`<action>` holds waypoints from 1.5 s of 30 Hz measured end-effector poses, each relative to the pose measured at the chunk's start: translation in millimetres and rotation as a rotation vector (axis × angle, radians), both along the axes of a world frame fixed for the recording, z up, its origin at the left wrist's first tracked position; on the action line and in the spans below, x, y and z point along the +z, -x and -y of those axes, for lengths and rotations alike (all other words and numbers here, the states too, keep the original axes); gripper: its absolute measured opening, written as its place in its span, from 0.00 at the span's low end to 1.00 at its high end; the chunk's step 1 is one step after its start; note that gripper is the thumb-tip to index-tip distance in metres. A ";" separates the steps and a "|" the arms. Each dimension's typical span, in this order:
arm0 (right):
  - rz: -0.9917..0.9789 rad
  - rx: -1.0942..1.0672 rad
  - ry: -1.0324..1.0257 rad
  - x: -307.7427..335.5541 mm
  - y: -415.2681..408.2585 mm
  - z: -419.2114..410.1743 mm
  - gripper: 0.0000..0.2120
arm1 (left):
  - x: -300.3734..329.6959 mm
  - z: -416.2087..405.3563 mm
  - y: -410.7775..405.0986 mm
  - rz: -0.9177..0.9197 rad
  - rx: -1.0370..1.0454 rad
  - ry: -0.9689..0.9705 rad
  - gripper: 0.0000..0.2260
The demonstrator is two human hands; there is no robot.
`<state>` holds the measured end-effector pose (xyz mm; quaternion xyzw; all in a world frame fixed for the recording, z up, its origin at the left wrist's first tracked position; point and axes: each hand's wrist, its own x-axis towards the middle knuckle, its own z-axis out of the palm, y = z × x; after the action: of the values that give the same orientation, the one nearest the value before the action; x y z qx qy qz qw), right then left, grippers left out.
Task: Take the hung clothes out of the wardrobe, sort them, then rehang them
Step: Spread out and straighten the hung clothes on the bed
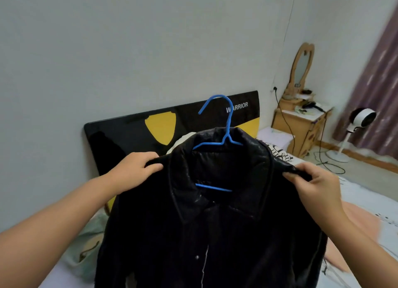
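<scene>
Both hands, left hand [137,169] and right hand [312,180], are pinching the shoulders of a black jacket [215,223] hanging on a blue hanger [226,134] above the bed [366,201].

This is a bedroom in a home. A bed [366,203] with printed bedding runs along a plain pale wall, its glossy black and yellow headboard [133,132] lettered "WARRIOR" standing at the head. Past the bed's far corner stands a wooden dressing table [301,128] with an oval mirror [301,65] and small clutter on its top, and beside it a white pedestal fan [361,117] stands on the floor before a long purple curtain [377,83].
</scene>
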<state>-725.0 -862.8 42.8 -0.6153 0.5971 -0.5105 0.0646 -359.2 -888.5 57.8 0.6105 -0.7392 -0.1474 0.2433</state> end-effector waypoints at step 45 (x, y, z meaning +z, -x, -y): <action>0.112 -0.216 -1.160 -295.9 -89.5 545.6 0.34 | -133.5 721.1 132.7 0.315 -0.127 0.406 0.14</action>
<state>-635.5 -1408.4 -253.1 -0.3871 0.8337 -0.1361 0.3695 -491.9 -1609.6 -75.7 0.5170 -0.8192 0.0857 0.2329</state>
